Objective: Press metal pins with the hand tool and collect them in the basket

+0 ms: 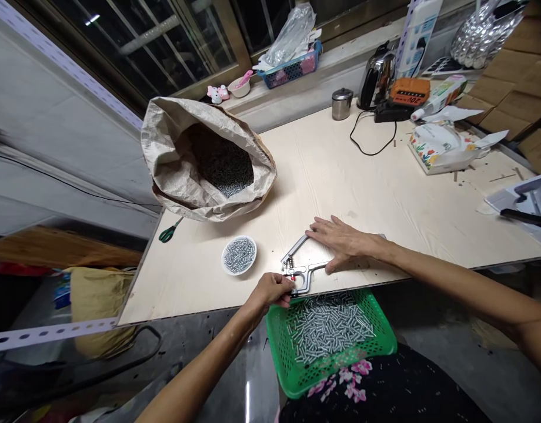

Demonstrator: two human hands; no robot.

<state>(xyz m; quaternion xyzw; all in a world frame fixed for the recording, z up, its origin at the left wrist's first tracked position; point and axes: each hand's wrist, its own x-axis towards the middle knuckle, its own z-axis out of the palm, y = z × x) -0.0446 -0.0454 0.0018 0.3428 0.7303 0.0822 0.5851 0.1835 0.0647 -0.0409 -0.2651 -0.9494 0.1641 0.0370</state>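
A metal hand press tool [299,265] lies at the table's front edge. My right hand [341,241] rests flat on its handles, fingers stretched out over the upper lever. My left hand [274,289] is pinched at the tool's jaw; whatever small part it holds is too small to make out. Left of the tool stands a small white dish [239,255] of little metal pieces. Below the table edge, on my lap, a green basket [283,346] holds many small metal pieces.
An open paper sack [173,158] full of small metal parts sits at the back left, with green scissors [169,232] beside it. A kettle [376,76], steel cup [341,103], black cord [371,147] and tissue pack [438,150] stand at the back right.
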